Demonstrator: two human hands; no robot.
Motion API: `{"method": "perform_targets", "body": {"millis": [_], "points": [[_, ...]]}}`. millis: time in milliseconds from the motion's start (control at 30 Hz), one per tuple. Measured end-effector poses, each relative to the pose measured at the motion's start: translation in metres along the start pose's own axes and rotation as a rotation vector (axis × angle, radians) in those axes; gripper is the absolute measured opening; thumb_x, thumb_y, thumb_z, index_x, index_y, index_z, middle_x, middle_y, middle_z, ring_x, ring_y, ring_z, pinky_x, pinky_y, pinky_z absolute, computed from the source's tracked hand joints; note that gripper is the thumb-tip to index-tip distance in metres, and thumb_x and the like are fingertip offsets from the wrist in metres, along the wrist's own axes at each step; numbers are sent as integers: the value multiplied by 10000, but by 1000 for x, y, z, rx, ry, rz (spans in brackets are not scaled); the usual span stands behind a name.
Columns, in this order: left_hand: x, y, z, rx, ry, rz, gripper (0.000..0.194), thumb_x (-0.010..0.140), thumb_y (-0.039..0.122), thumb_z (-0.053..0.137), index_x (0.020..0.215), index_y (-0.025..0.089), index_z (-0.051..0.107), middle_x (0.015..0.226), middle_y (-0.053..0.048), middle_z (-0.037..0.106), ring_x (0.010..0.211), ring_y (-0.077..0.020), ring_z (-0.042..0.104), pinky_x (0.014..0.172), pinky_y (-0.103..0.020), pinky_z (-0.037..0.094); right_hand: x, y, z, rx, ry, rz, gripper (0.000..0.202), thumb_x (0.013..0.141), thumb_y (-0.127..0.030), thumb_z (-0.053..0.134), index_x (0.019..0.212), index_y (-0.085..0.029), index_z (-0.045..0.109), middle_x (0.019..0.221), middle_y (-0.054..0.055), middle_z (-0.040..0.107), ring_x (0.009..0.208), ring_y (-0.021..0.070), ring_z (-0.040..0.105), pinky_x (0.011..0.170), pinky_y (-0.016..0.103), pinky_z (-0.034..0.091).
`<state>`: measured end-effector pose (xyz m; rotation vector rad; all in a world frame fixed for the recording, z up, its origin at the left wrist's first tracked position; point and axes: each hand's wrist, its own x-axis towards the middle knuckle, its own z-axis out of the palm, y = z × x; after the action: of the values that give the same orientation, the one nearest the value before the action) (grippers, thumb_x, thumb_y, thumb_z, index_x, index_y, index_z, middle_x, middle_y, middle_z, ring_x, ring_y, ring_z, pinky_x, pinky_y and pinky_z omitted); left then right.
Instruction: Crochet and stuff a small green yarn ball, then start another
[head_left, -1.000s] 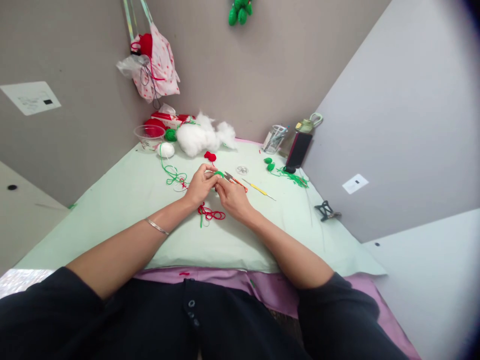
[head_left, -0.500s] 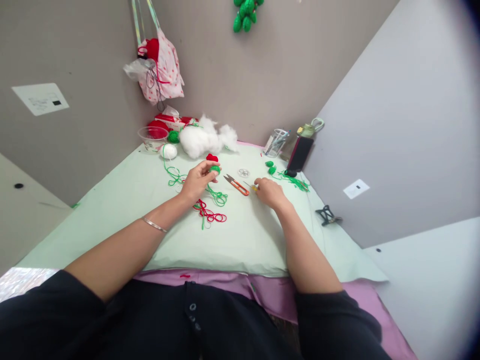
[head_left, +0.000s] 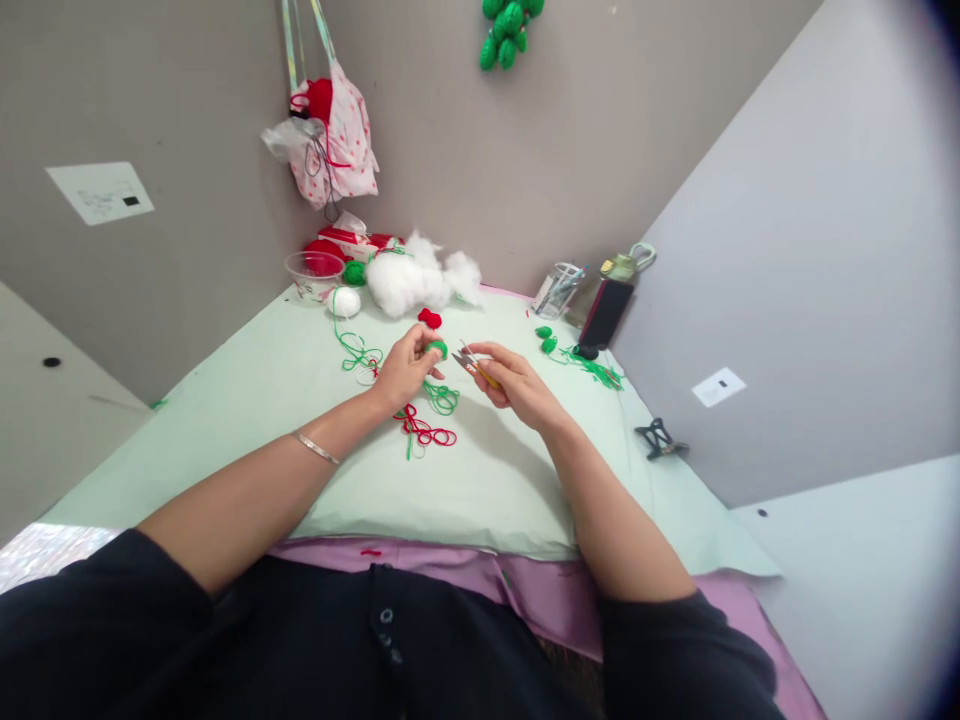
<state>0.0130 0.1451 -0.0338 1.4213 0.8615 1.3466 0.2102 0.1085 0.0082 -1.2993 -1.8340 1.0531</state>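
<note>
Between the thumb and fingers of my left hand (head_left: 405, 368) is a small green crocheted piece (head_left: 437, 349). My right hand (head_left: 514, 380) grips a crochet hook (head_left: 491, 381) with a yellow handle, its thin metal tip pointing toward the green piece but apart from it. Beneath the right fingers lie orange-handled thread snips (head_left: 462, 361), their blades showing and the handles mostly hidden. Loops of green yarn (head_left: 441, 397) hang or lie just below my left hand. Red yarn (head_left: 427, 432) is tangled nearer to me. A small red crocheted piece (head_left: 430, 317) rests beyond the left fingers.
White stuffing (head_left: 409, 280), a clear plastic tub (head_left: 311, 280) and a white yarn ball (head_left: 344, 302) stand at the back left. To the right are small green crocheted pieces (head_left: 546, 338), green yarn ends (head_left: 600, 374), a pen cup (head_left: 557, 290), a phone (head_left: 607, 312) and a black claw clip (head_left: 658, 438).
My right hand has moved left and up with the crochet hook, now over the snips and close to the green piece. My left hand keeps its hold. The view has shifted slightly.
</note>
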Motion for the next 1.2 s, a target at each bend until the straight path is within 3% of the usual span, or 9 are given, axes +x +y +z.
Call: {"method": "perform_targets", "body": {"millis": [100, 200, 300, 700, 900, 1200], "points": [[-1, 1, 1, 24, -10, 27, 101, 824, 182, 630, 881, 180, 547, 791, 25, 591, 639, -100, 606, 559, -225, 557, -3, -3, 15, 302, -98, -7, 351, 902, -465, 579, 1090, -178, 652, 547, -96, 454, 396, 64, 334, 420, 213, 307], [-3, 2, 2, 45, -28, 50, 78, 839, 191, 612, 879, 183, 545, 783, 30, 581, 639, -99, 613, 555, -216, 541, -2, -4, 23, 351, -77, -8, 296, 874, -441, 631, 968, -163, 673, 511, -83, 512, 394, 72, 430, 441, 216, 374], [-5, 3, 2, 62, -41, 73, 76, 848, 194, 612, 874, 189, 540, 774, 33, 580, 653, -101, 619, 569, -212, 534, 0, -5, 26, 362, -57, 10, 274, 859, -417, 636, 929, -155, 683, 487, -88, 505, 378, 63, 407, 421, 207, 347], [-4, -12, 2, 109, -58, 112, 141, 886, 237, 601, 987, 210, 507, 850, 15, 585, 774, -137, 622, 701, -285, 548, 1, -6, 25, 494, -70, 101, 220, 824, -343, 655, 898, -139, 694, 478, -99, 444, 372, 44, 313, 395, 203, 229], [-5, -14, 3, 150, -50, 136, 168, 886, 252, 603, 1020, 217, 508, 896, 4, 575, 812, -154, 601, 747, -316, 523, 1, -7, 25, 587, -122, 146, 273, 824, -405, 699, 902, -144, 672, 548, -99, 456, 368, 10, 226, 387, 190, 162], [-7, -8, 2, 208, -26, 148, 164, 870, 238, 607, 1007, 217, 519, 927, 1, 582, 812, -153, 571, 742, -303, 463, 4, -1, 26, 631, -153, 166, 253, 844, -378, 668, 940, -145, 682, 529, -86, 497, 338, 28, 280, 349, 189, 209]]}}
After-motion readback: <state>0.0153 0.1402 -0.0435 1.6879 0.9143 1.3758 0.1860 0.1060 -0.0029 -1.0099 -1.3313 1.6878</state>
